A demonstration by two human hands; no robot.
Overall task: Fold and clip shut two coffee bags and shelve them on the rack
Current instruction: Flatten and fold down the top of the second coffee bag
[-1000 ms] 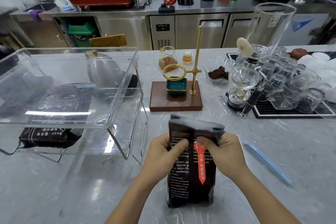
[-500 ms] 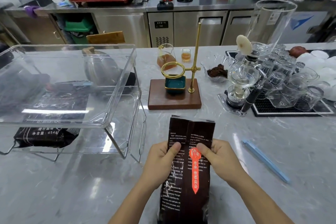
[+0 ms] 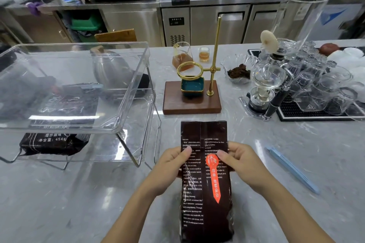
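While the counter (image 3: 296, 163) looks pretty busy, the clear rack (image 3: 79, 85) on the left takes up the most room, and one dark bag (image 3: 53, 142) already lies on its bottom shelf, apparently with a clip on it. The coffee bag (image 3: 205, 173) in front of the person lies flat on the counter now with its top stretched out straight, whereas a second ago it stood up with the top bent over, so I'd say the fold is being restarted and nothing is clipped yet. Left hand (image 3: 169, 165) and right hand (image 3: 243, 163) each pinch a side edge of it, thumbs on top. Blue clip (image 3: 292, 169) waits untouched just to the right
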